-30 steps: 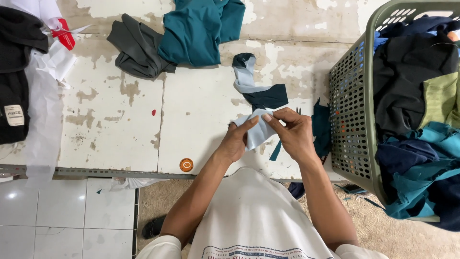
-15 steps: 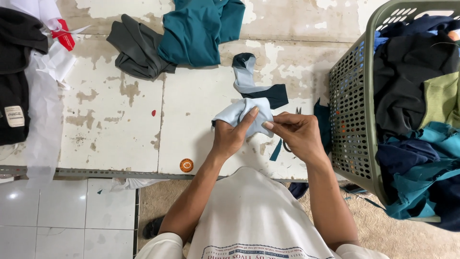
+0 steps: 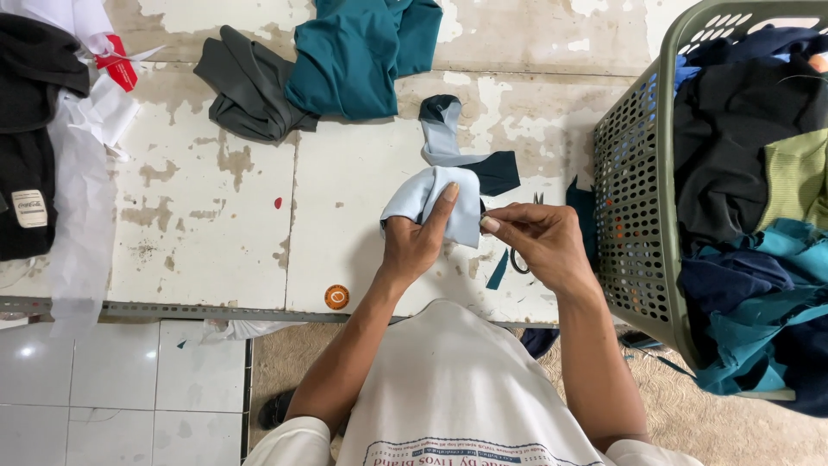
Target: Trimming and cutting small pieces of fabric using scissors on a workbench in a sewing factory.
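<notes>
My left hand (image 3: 416,244) grips a small light blue piece of cloth (image 3: 440,200) above the worn white table (image 3: 207,233), fingers wrapped under it and index finger pressed up its front. My right hand (image 3: 539,244) pinches the cloth's right edge between thumb and forefinger. Just behind lies a light blue and dark navy strip of fabric (image 3: 457,147). Black scissors (image 3: 521,255) lie on the table, partly hidden under my right hand.
A teal garment (image 3: 362,52) and a grey one (image 3: 246,86) lie at the table's far side. Black clothing (image 3: 30,138) and white fabric (image 3: 78,190) sit at the left. A green laundry basket (image 3: 634,190) full of clothes stands at the right. An orange disc (image 3: 336,297) lies near the front edge.
The light blue cloth has been spread and lifted further over my left hand. My right hand has shifted right, now pinching the cloth's edge.
</notes>
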